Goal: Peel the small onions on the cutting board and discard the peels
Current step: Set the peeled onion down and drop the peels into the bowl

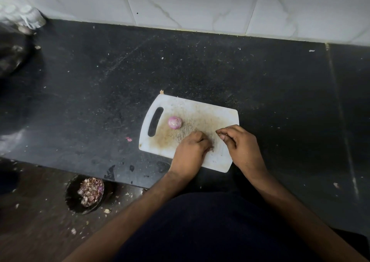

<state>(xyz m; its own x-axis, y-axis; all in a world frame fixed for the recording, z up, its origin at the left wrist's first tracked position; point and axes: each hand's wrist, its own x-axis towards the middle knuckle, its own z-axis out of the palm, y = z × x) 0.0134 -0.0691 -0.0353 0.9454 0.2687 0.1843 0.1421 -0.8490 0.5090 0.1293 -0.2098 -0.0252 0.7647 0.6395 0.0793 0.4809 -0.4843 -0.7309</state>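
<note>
Head view, setting: I am looking down at a dark tabletop (100, 77) that is carrying a stained white cutting board (200, 109) in front of a pale tiled wall (200, 3).
Head view, task's thing: one small onion (175, 122), pink and glossy and seemingly already peeled, is lying on the board near the handle slot (155, 124), apart from both hands.
Head view, left hand (190, 151): I am resting it knuckles-up on the near part of the board with the fingers curled under; whether it is closing on an onion or on scraps I cannot tell, since the fingers are hiding whatever is beneath.
Head view, right hand (240, 145): I am holding it over the board's right edge with thumb and fingertips narrowed to a pinch; something thin may be sitting in the pinch, but it is too small to be sure.
Head view, peel store: a dark bowl (72, 193) below the tabletop's near edge, to my left, is holding a heap of dry peels (91, 191); one pink scrap (129, 139) is lying on the tabletop left of the board.
Step in hand: I am judging this to be late in the task, either finishing a last onion or gathering loose skins.
Next move: it is calling for a light sweep of the fragments together, then a carry to the bowl.
</note>
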